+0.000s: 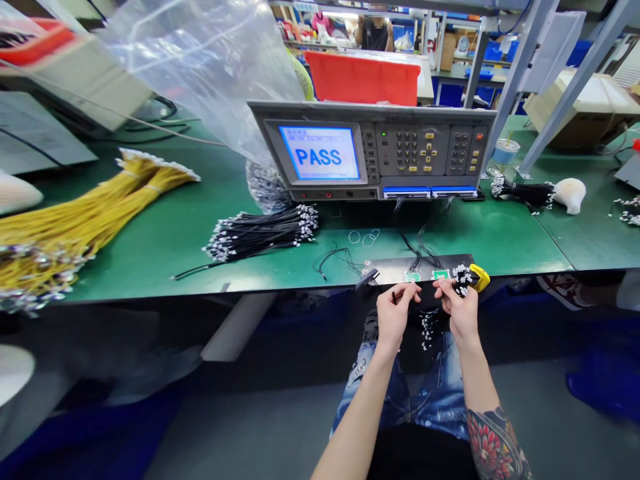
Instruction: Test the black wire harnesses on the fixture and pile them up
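At the bench's front edge, my left hand (393, 312) is closed in a pinch, with a short dark piece of black cable (394, 298) showing between its fingers. Its fingertips are just below the left green connector board (413, 276). My right hand (463, 311) is also pinched, its fingertips at the lower edge of the right green board (441, 274); what they grip is too small to make out. Black wires run from both boards to the grey tester (373, 150), whose screen reads PASS. White-tipped cable ends (463, 275) lie beside my right hand, and more white ends (427, 330) hang below.
A bundle of black cables (263, 232) lies left of the boards, with yellow cable bundles (105, 210) farther left. A yellow-handled thing (481, 277) is right of my right hand. Behind the tester stand a red bin (363, 79) and clear plastic sheeting (200, 63).
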Demonstrator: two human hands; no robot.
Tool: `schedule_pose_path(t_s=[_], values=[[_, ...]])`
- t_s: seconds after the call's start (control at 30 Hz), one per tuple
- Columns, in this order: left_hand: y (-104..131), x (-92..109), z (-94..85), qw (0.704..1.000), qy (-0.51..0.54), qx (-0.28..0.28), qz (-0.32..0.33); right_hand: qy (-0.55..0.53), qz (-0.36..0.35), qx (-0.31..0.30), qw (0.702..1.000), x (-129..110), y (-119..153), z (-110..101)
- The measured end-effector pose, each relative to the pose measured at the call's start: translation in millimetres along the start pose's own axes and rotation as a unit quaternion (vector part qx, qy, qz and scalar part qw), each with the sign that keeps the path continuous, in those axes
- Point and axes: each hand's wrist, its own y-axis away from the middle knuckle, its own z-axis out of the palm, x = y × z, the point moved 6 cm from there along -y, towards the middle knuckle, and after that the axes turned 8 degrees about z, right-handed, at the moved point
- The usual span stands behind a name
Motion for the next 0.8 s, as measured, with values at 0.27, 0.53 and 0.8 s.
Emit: schedule_pose_path(t_s=[0.27, 0.53, 0.8], values=[[2.7, -0.6, 2.8, 0.999, -0.015, 0.043, 0.016, 0.009, -0.003, -0.003, 1.000, 1.2, 0.3, -0.6], [1.9, 0.0, 5.4, 0.997, -0.026, 0.065, 0.029, 0.008, 0.001, 0.003, 1.000, 1.5, 1.4, -1.4], [-1.6, 0.4, -1.9, 1.000, -0.001, -0.027, -0.012, 0.033, 0.041, -0.106, 0.993, 6.0, -2.2, 0.1]])
